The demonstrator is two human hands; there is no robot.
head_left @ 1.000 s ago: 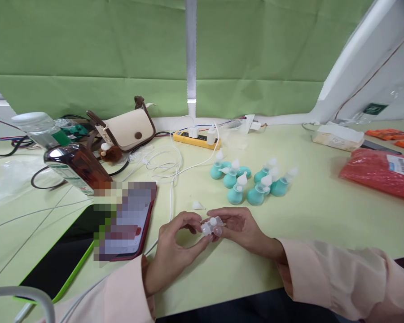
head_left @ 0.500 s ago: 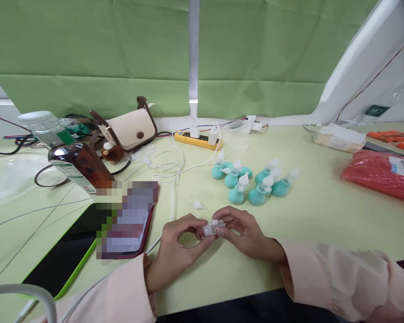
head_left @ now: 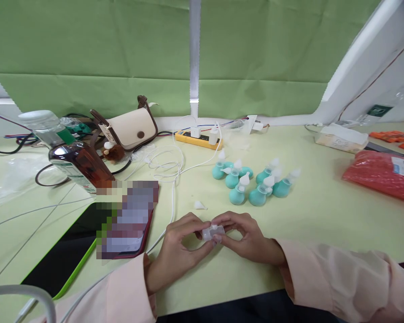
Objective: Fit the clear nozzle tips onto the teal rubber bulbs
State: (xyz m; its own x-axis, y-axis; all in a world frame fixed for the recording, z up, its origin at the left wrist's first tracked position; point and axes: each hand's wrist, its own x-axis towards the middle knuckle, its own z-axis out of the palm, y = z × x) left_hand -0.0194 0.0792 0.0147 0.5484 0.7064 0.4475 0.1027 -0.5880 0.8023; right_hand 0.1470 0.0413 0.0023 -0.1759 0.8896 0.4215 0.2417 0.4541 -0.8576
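Clear plastic piece (head_left: 214, 233) is pinched by your left hand (head_left: 179, 246) and right hand (head_left: 247, 237); white tip (head_left: 199, 205) lies at its eleven o'clock, teal bulbs (head_left: 257, 198) at one.

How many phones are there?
2: a green-cased phone on the left, its screen dark, and a red-cased phone just right of it, nearer the left hand. No others show.

Left hand (head_left: 179, 246) and right hand (head_left: 247, 237) pinch a clear piece (head_left: 208, 233); beyond it lie a tip (head_left: 199, 205) and, to its right, bulbs (head_left: 257, 196).
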